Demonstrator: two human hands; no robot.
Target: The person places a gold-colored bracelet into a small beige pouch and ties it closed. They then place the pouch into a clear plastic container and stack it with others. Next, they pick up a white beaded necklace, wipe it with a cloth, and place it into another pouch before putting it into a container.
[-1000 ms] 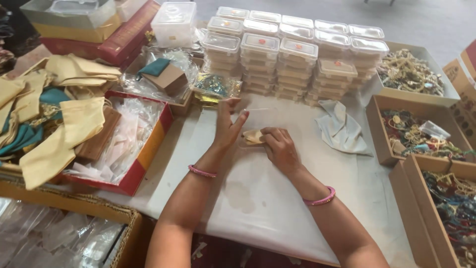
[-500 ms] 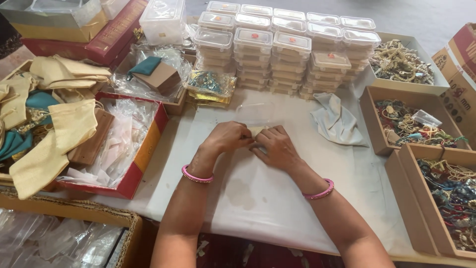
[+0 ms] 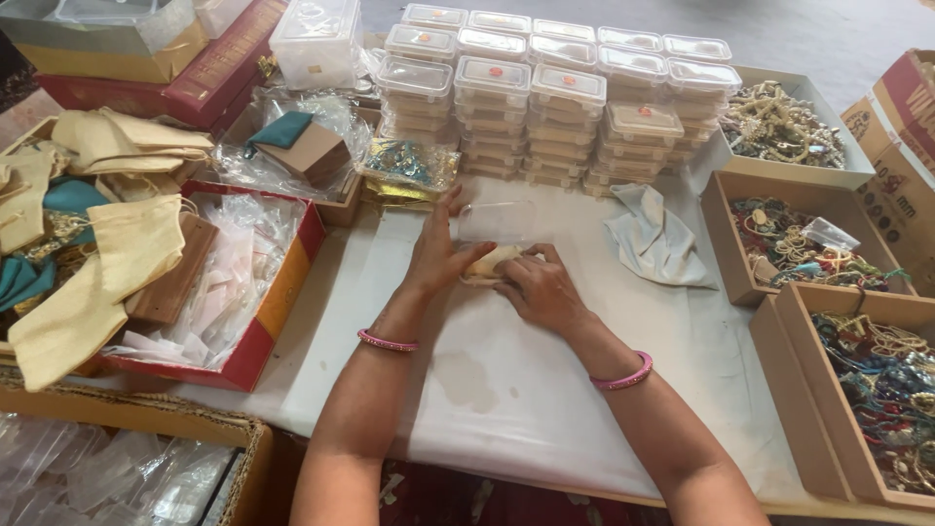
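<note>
Left hand (image 3: 435, 255) spread flat beside the cream pouch (image 3: 490, 263); right hand (image 3: 542, 290) pinched it. Clear box (image 3: 499, 222) at 12 o'clock lay touching; a shove could skid it into the stacked boxes (image 3: 545, 107).

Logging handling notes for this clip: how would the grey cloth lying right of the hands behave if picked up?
The grey cloth lies crumpled in soft folds on the white table cover, so it is probably floppy and would drape from a pinch. It looks thin, so likely light. Pushed, it would probably bunch rather than slide whole.

Small cream pouch (image 3: 490, 261) in clear box (image 3: 497, 222)
</note>
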